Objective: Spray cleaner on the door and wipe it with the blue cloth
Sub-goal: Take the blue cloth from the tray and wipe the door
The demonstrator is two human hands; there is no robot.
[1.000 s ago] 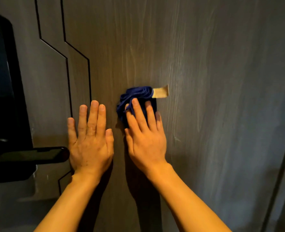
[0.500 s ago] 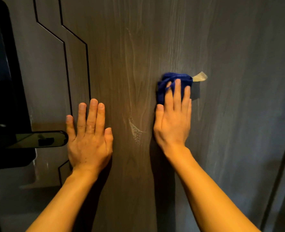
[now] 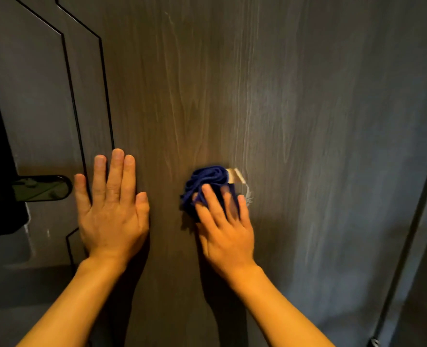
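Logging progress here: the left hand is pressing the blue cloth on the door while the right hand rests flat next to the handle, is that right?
Not quite: the hands are swapped. The head view shows the right hand pressing the blue cloth on the door, while the left hand rests flat next to the handle.

L hand [image 3: 112, 209] flat on door [image 3: 307, 121], R hand [image 3: 226, 229] pressing blue cloth [image 3: 205, 180]

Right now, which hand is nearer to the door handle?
Left. The left hand lies flat on the door just right of the door handle, without touching it. The right hand is farther right, pressing the blue cloth.
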